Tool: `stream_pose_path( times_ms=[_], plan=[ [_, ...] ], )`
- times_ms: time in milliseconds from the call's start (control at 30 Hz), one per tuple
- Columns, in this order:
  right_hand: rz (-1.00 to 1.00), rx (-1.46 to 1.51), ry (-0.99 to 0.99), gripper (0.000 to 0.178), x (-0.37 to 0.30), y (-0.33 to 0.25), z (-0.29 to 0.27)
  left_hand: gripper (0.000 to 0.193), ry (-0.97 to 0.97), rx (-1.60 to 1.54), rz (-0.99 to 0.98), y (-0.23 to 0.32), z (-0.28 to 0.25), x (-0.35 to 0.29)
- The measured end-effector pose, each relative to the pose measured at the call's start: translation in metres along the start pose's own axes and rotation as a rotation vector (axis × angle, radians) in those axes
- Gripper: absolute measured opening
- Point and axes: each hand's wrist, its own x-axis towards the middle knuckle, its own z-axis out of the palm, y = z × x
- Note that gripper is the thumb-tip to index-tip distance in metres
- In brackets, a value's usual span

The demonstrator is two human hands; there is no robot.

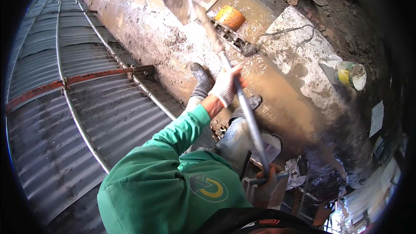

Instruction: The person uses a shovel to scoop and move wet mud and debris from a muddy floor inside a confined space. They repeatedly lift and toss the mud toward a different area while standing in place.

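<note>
A long shovel slants across the view, its broad muddy blade blurred at the far end, above the wet ground. My left hand, in a whitish knit glove, is closed round the middle of the shaft. At the near end, beside the crosswise grip, my right hand is wrapped round the handle, partly hidden and in shade. Near the blade, an orange cylinder sits in brown water next to a dark, mud-covered piece with slots.
My muddy boots stand in mud and shallow water. Corrugated metal sheets with pipes and a rusty bar line the left. A pale slab lies right, with a clear container at its edge. A whitish bucket stands near my legs.
</note>
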Motion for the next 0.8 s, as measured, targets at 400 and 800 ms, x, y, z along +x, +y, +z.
stream_pose_path(
  times_ms=[400, 800],
  plan=[
    [0.28, -0.303, 0.346, 0.031, -0.029, 0.051, 0.119, 0.026, 0.38, 0.23, -0.51, -0.156, -0.193, 0.102],
    [0.26, -0.463, 0.28, 0.03, 0.043, 0.09, 0.36, 0.023, 0.328, -0.257, -0.603, -0.029, -0.303, 0.236]
  ],
)
